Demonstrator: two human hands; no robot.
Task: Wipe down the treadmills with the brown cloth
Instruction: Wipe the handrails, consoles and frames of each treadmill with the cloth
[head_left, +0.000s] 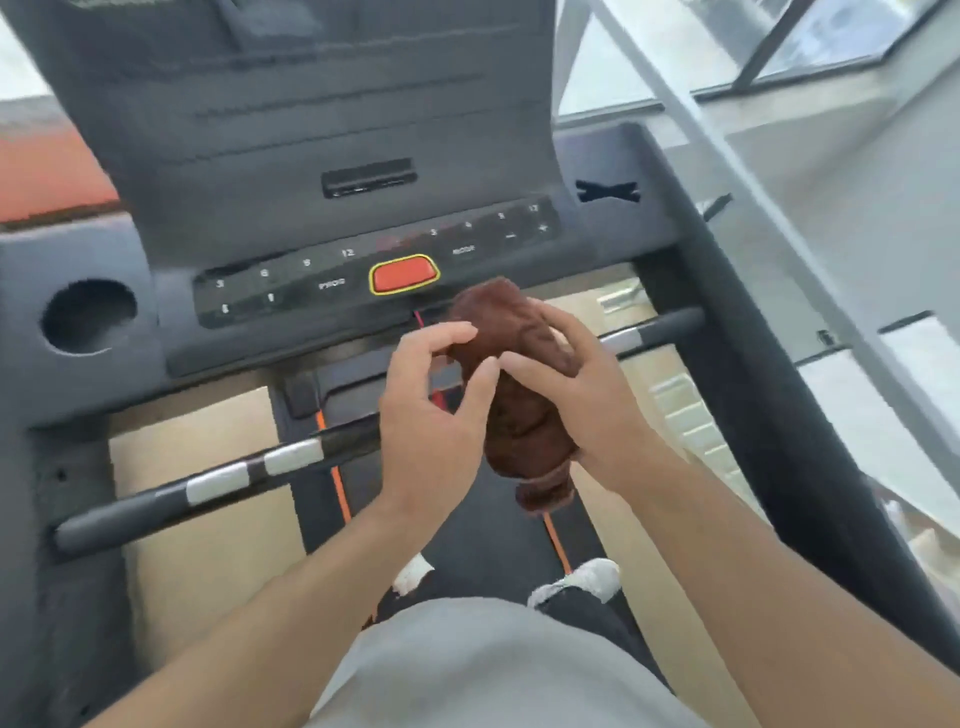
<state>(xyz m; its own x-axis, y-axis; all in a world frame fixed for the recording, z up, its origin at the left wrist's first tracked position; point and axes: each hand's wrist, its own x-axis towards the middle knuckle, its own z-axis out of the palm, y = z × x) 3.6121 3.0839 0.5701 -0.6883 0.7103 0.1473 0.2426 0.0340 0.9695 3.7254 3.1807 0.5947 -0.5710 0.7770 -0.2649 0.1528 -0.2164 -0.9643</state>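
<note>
Head view: the brown cloth is seen bunched into a soft wad, held in the air just below the treadmill console. It is gripped by the curled fingers of the right hand; its top is pinched by the left hand. It is judged light, limp and easily compressed, best taken in a full fist. A round cup holder is set into the console's left; nothing can be made out inside it.
</note>
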